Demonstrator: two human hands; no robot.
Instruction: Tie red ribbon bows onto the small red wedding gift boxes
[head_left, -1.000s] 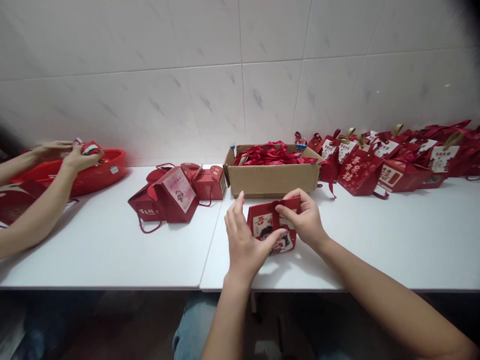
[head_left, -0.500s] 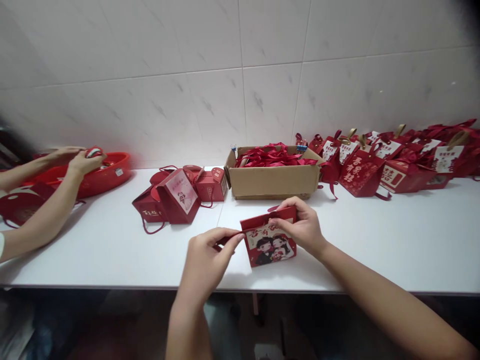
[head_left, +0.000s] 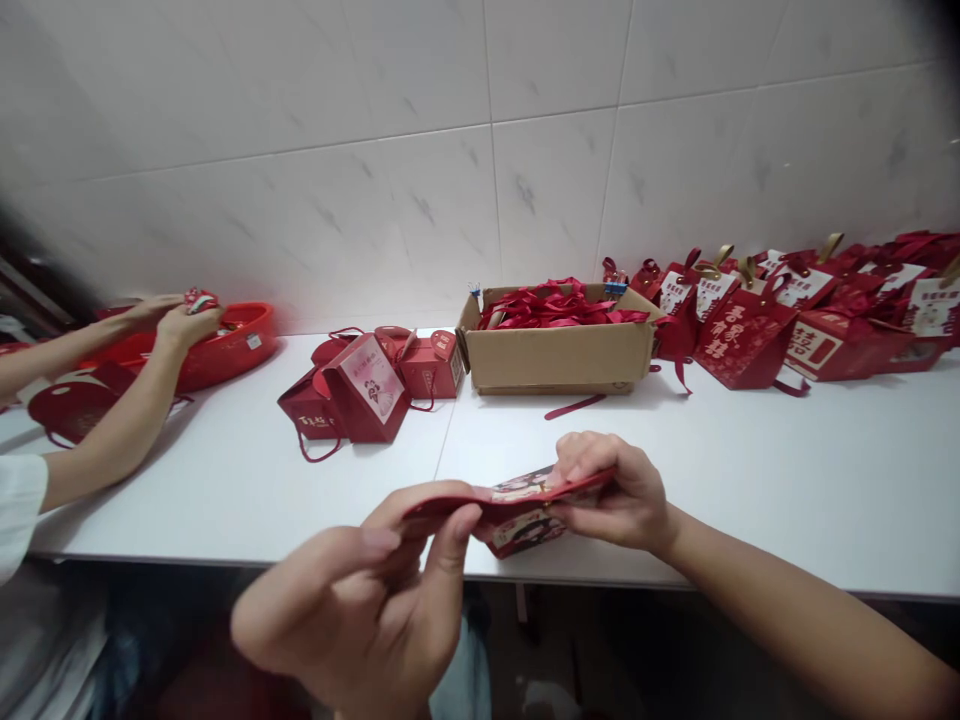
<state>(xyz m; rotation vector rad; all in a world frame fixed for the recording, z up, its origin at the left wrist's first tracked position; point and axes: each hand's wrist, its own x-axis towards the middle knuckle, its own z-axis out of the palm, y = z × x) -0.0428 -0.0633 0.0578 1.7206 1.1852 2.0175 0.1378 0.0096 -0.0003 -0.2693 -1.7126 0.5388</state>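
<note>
Between my hands is a red gift box [head_left: 525,530] with a printed couple on its side, tilted above the table's front edge so that its top edge faces me. My left hand [head_left: 375,590] pinches a red flap at the box's left end between thumb and fingers. On the right end, my right hand [head_left: 615,495] grips the top edge, thumb in front and fingers behind. A thin dark red strip [head_left: 574,407] lies on the white table beyond the box.
A cardboard box [head_left: 559,358] of red ribbons stands by the wall. Finished-looking red boxes [head_left: 750,335] crowd the right; several more [head_left: 367,390] stand left of centre. At far left, another person's hands [head_left: 180,325] hold a small item over a red basin [head_left: 259,345].
The box has tipped, showing its top edge more than its printed front. My left hand has come nearer and lower, turned palm up. The dark red strip now lies in view on the table.
</note>
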